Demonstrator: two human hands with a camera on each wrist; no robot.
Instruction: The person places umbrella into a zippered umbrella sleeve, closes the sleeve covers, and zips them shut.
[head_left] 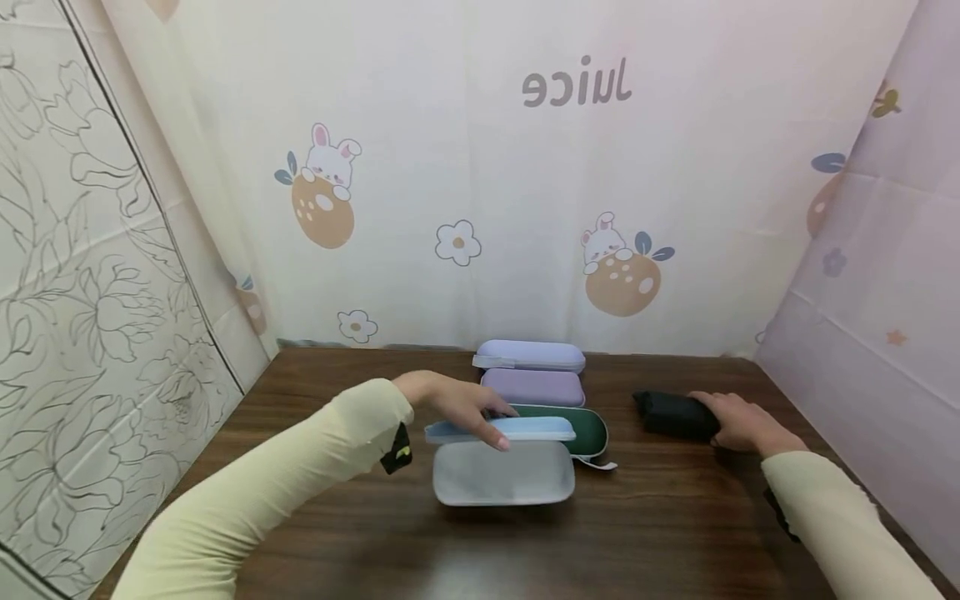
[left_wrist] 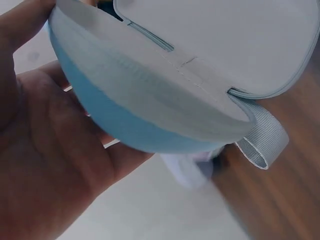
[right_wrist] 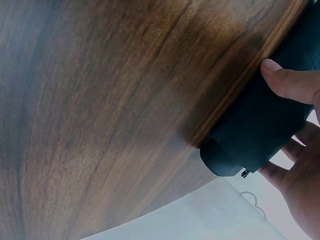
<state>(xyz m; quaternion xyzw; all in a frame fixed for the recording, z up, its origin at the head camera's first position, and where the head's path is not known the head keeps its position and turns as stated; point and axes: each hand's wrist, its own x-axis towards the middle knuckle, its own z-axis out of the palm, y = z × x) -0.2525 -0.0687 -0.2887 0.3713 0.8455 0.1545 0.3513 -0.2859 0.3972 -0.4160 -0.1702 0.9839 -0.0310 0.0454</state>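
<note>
My left hand [head_left: 457, 404] holds the raised lid of a light blue zip glasses case [head_left: 536, 429], its thumb over the lid's edge and its fingers behind. The case stands open on the table, pale grey lining [head_left: 504, 473] showing. In the left wrist view, the blue shell [left_wrist: 115, 117] lies against the fingers and a grey strap loop [left_wrist: 267, 137] sticks out at one end. On the right, my right hand [head_left: 746, 421] grips a black folded umbrella [head_left: 675, 415] lying on the table. Its thumb presses one side of the umbrella [right_wrist: 250, 130] while fingers curl round the other.
Behind the blue case lies a dark green case [head_left: 588, 432] with a pale strap, partly covered by the lid. Beyond it lie a purple case [head_left: 532, 388] and a lilac case [head_left: 536, 354]. Printed curtains [head_left: 450, 167] enclose the back and sides of the brown wooden table [head_left: 637, 525].
</note>
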